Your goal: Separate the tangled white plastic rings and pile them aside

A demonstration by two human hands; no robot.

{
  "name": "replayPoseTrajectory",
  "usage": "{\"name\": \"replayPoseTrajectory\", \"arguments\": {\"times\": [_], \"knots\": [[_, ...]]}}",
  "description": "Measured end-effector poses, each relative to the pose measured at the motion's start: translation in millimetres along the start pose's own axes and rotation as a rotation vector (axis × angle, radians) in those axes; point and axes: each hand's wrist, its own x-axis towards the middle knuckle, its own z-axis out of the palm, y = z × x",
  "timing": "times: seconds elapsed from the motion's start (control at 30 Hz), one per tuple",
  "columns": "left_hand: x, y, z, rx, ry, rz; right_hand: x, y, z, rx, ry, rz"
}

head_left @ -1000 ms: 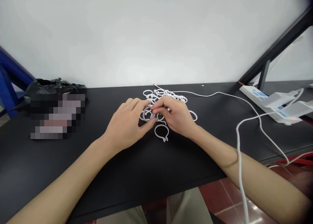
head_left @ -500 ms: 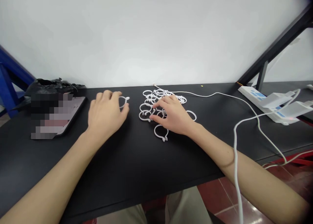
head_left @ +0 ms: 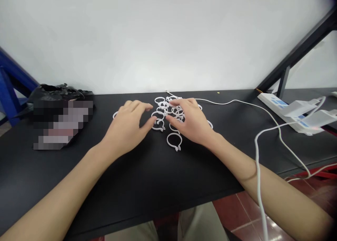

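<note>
Resting both hands at the pile [head_left: 168, 109] of white rings on the table [head_left: 158, 177].
I see my left hand [head_left: 127, 128] flat just left of the pile, fingers loose and empty; my right hand [head_left: 193, 125] lies over the pile's right part, fingers spread, gripping nothing. One ring [head_left: 174, 141] lies alone just nearer than the pile.

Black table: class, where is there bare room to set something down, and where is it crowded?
Bare: the near strip of the table between the forearms, below the single ring; also the stretch between the right hand and the white cable. Crowded: the ring pile, with the left hand at its edge.
</note>
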Motion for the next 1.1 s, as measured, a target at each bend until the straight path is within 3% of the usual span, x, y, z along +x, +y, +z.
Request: {"name": "replayPoseTrajectory", "arguments": {"times": [0.1, 0.23, 0.33, 0.43, 0.53, 0.67, 0.93, 1.1], "knots": [[-2.6, 13.5, -2.3, -0.151, -0.042, -0.048, -0.6, -6.1, -0.7, 0.078, 0.065, -0.043], [-2.3, 19.8, -5.8, -0.388, -0.115, -0.193, -3.3, -12.3, 1.2, 0.163, 0.033, -0.097], [-1.9, 19.0, -6.3, -0.466, -0.156, -0.219, -3.9, -14.6, 1.6, 0.205, 0.016, -0.094], [-3.5, 17.4, -4.6, -0.384, -0.062, -0.128, -3.3, -16.0, 0.4, 0.258, 0.028, -0.081], [-6.1, 16.6, -1.4, -0.262, 0.034, 0.061, -3.0, -16.3, -0.6, 0.369, 0.036, -0.011], [-8.6, 17.0, 3.7, -0.183, 0.036, 0.261, -3.3, -16.1, 0.1, 0.446, 0.032, 0.047], [-8.9, 17.7, 5.0, -0.140, 0.095, 0.318, -1.1, -14.7, 2.2, 0.635, 0.040, 0.171], [-8.5, 16.3, 5.2, -0.112, 0.148, 0.312, -1.5, -15.4, 1.8, 0.701, 0.035, 0.162]]}}
